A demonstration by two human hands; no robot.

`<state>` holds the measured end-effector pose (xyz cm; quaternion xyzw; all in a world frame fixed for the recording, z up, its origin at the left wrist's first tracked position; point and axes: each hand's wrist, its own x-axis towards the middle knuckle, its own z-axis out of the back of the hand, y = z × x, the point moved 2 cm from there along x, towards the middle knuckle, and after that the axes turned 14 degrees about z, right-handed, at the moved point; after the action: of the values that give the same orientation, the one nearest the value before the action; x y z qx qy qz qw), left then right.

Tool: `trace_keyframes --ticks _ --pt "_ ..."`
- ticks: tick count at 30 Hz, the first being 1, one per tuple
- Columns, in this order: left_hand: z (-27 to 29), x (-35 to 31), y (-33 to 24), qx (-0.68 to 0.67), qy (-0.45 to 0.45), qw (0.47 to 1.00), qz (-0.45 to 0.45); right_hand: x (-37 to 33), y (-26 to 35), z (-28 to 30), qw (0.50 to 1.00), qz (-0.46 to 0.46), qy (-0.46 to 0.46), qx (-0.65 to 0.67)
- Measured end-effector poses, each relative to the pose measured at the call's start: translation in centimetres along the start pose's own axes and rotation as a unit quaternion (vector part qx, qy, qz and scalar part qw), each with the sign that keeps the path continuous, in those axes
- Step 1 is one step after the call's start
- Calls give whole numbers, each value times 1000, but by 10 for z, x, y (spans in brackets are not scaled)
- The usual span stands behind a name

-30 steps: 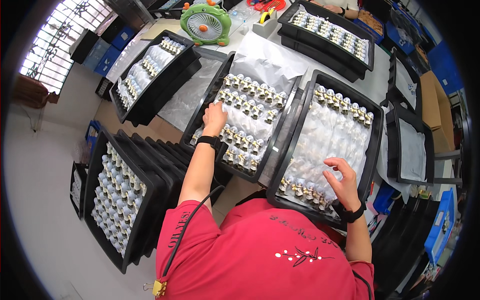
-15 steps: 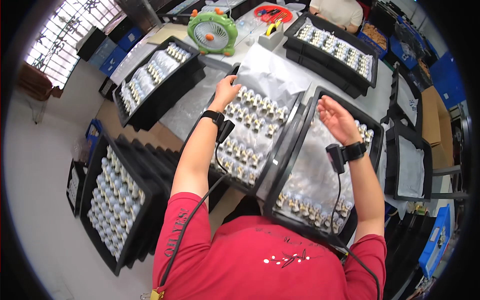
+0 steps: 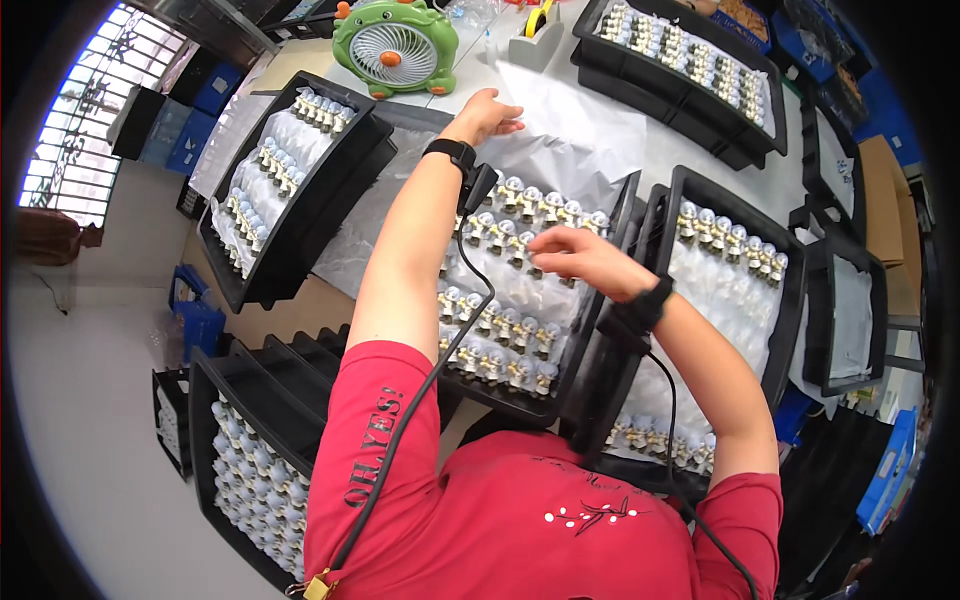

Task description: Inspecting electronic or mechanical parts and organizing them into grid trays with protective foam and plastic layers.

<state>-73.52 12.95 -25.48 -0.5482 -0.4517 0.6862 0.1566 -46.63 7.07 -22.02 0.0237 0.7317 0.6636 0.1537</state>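
Over the central black tray point(image 3: 510, 402), the right hand point(image 3: 580, 260) is poised above rows of small pale-headed figurines point(image 3: 513, 192), thumb and fingers parted; contact cannot be told. At the tray's far end, the left hand point(image 3: 490, 115), loosely curled, meets the white sheet's point(image 3: 582, 125) edge; whether it grips cannot be told.

Beyond the left hand point(image 3: 490, 115), on the worktop point(image 3: 680, 155), a green animal-shaped fan point(image 3: 395, 55) stands to its left and a grey tape dispenser point(image 3: 532, 50) to its right. A barred window point(image 3: 95, 120) lies far left of that hand; a cardboard box point(image 3: 890, 205) is well right of the right hand point(image 3: 590, 263)
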Motion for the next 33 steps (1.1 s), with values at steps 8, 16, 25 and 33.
trace_keyframes --ticks 8,16,25,33 --pt "23 -46 6 235 -6 971 -32 107 -56 -100 884 251 -64 -389" --pt "48 -91 49 383 -171 850 -318 139 -97 -131 780 332 -55 -528" --pt "85 -124 108 332 -302 892 -49 67 -39 -130 807 144 139 -556" --pt "77 -188 139 -158 -260 951 49 -55 103 -28 795 395 -19 -459"
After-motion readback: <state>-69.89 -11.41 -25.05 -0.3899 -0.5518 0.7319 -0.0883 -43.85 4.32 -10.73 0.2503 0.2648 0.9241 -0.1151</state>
